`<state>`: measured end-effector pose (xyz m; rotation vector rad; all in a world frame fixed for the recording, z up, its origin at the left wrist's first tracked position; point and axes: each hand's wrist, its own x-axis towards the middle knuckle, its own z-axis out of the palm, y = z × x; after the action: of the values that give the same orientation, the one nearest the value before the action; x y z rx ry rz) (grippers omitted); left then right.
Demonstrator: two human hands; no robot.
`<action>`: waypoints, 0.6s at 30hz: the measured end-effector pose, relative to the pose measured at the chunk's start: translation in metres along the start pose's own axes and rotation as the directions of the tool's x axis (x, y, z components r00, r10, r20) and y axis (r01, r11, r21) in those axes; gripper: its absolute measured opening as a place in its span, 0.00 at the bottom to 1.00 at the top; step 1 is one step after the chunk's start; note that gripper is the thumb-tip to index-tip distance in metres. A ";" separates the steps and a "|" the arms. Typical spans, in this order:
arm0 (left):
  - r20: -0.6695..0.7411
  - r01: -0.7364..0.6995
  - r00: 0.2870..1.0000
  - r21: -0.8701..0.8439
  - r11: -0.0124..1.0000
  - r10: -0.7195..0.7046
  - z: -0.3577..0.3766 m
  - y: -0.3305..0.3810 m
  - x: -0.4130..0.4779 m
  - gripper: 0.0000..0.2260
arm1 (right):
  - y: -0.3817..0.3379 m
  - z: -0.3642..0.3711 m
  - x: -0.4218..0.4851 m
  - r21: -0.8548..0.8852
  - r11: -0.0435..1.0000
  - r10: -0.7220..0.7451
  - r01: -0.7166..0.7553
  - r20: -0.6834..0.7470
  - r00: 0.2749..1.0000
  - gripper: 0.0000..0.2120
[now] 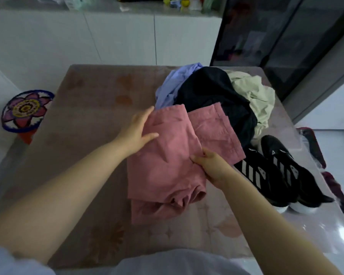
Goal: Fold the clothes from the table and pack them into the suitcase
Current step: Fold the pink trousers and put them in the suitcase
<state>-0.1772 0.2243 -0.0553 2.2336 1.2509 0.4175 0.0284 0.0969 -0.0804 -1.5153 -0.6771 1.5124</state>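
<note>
Pink shorts (173,159) lie partly folded on the table (83,120), one leg lapped over the other. My left hand (137,132) rests flat on the upper left of the shorts, fingers straight. My right hand (213,165) pinches the inner edge of the folded leg near the middle. Behind the shorts sits a heap of unfolded clothes: a lavender garment (171,86), a black garment (213,92) and a beige garment (254,92). No suitcase is clearly in view.
A pair of black sneakers (278,171) with white stripes stands on the table's right side. A round flower-patterned stool (25,110) is left of the table. A dark red object (314,147) lies beyond the right edge. White cabinets stand behind.
</note>
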 end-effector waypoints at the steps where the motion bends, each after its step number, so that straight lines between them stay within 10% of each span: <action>1: 0.037 0.003 0.999 -0.032 0.999 -0.002 0.001 0.005 0.015 0.36 | 0.000 -0.010 -0.002 -0.013 1.000 -0.021 0.021 -0.005 1.000 0.14; 9: 0.435 0.066 0.898 0.001 0.998 -0.060 0.040 0.046 0.106 0.30 | -0.009 -0.065 0.003 -0.559 0.824 -0.234 0.090 -0.192 0.953 0.16; 15: 0.240 0.100 0.970 -0.223 0.970 -0.045 0.060 0.046 0.132 0.15 | -0.013 -0.077 0.006 -0.475 0.872 -0.274 0.116 -0.277 0.921 0.17; 18: 0.200 0.091 0.979 -0.332 0.939 -0.024 0.060 0.048 0.133 0.09 | -0.018 -0.081 -0.005 -0.563 0.826 -0.121 -0.037 -0.242 0.963 0.43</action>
<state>-0.0441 0.2996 -0.0741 1.8900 1.0507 0.3539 0.1102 0.0849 -0.0714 -2.0867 -1.0476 1.0795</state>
